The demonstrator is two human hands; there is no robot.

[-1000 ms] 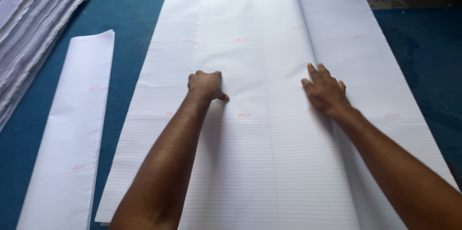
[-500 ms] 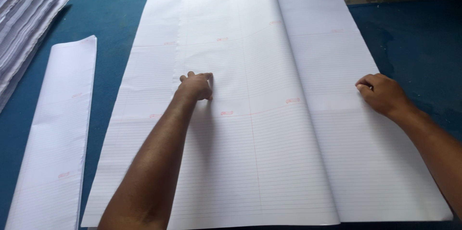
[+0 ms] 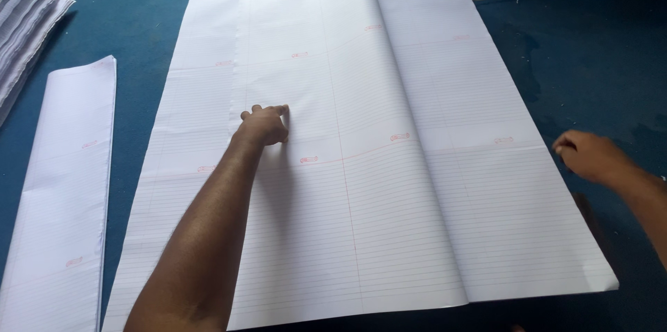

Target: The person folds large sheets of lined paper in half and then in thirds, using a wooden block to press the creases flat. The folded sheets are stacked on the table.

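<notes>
two bare forearms and hands show, seen from above by the person who owns them. no sleeve, cuff, glove, watch, ring or bracelet shows on either. the left arm (image 3: 201,235) is bare from its hand (image 3: 265,125) all the way to the near edge of the view, where it widens toward the elbow. it is lean, with fine hair along the forearm. the right hand (image 3: 590,156) shows at the right, and only a short bare length of its wrist and forearm before the edge cuts it off. nails look short, though they are too small to tell well.
</notes>
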